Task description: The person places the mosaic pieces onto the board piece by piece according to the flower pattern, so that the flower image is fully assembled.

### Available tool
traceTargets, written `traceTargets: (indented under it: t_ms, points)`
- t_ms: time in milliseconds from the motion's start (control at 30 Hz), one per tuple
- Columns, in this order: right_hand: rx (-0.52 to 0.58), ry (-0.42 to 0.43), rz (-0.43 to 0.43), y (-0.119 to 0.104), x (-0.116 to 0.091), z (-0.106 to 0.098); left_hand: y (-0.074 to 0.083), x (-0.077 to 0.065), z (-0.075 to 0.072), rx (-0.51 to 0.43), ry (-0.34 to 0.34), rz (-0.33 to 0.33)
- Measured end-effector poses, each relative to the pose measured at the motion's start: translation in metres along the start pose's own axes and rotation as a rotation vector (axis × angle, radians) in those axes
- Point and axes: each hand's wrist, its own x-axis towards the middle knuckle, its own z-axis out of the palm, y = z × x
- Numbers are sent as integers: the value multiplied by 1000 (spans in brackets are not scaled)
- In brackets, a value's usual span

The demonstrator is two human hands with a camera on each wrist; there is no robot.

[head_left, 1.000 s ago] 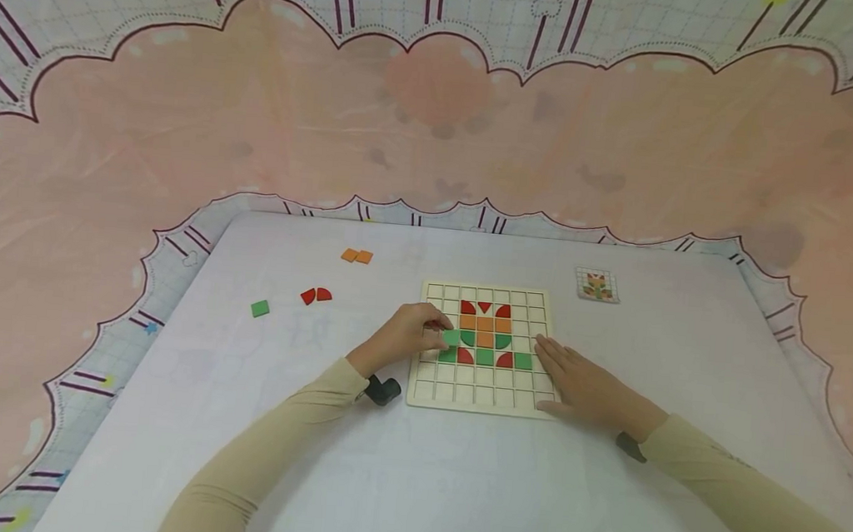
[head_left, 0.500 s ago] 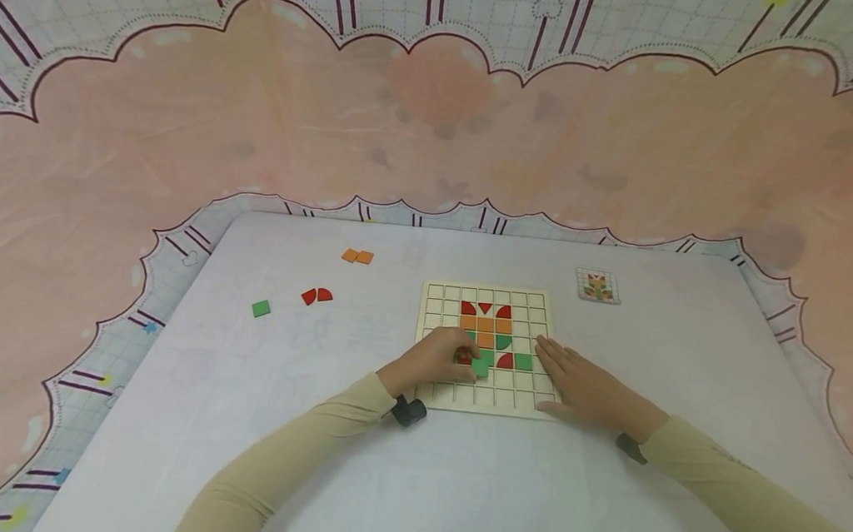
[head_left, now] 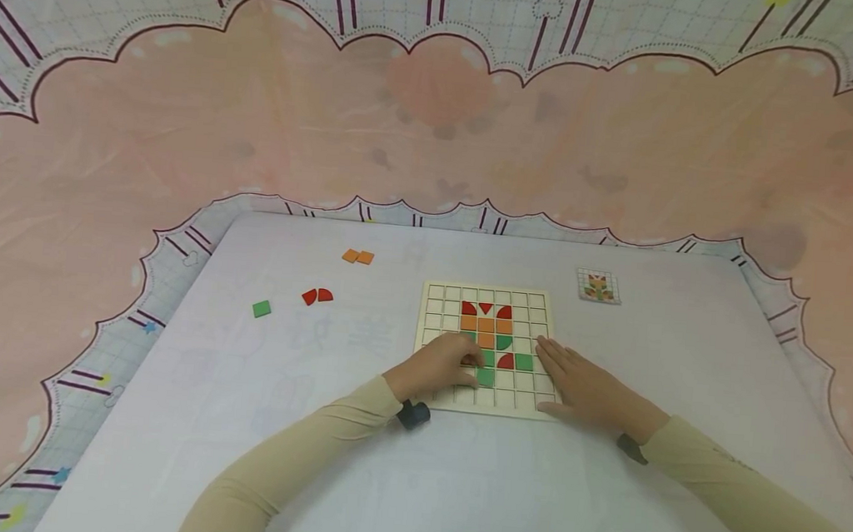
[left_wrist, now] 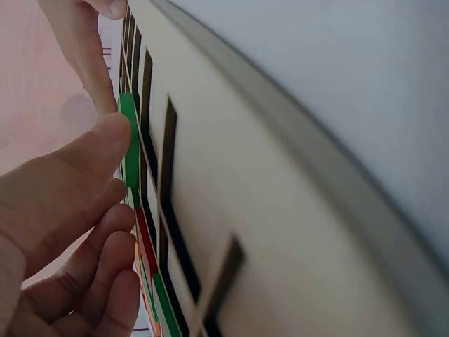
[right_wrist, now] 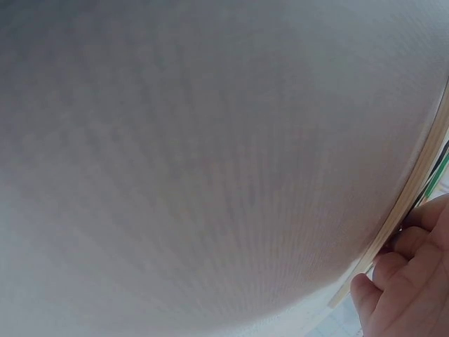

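In the head view a pale gridded board (head_left: 442, 392) holds flat red, orange and green tiles in a flower-like pattern. My left hand (head_left: 437, 365) is over its lower left part, thumb and forefinger at a green square tile (head_left: 486, 378) in the row below the pattern's lowest green and red tiles. In the left wrist view the thumb tip meets that green tile (left_wrist: 130, 154), and the other fingers are curled beside it. Part of the pattern is hidden under this hand. My right hand (head_left: 586, 385) rests with extended fingers on the board's right edge.
Left of the board lie a green square tile (head_left: 261, 309), two red quarter-round tiles (head_left: 325, 296) and two orange square tiles (head_left: 364, 258). A small card (head_left: 599, 286) printed with a flower pattern lies at the back right of the white table (head_left: 348, 494).
My left hand has moved rightward and toward me from the board's left side, carrying the green square tile down to the row below the pattern. The right hand has stayed in place.
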Motion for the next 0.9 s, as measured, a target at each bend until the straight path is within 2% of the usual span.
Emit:
traceTargets:
  t_ms: [167,367,767,900]
  points:
    - [0,6,-5,1,0,0,-3,-2,-1,20,13,12]
    - [-10,-4,1,1,0,1,3,-1,-3,8,4,30]
    - [-16,-5,13,0,1,2,5,-2,0,45,26,-17]
    - [-7,-2,10,-1,1,0,9,-3,-3,39,31,-13]
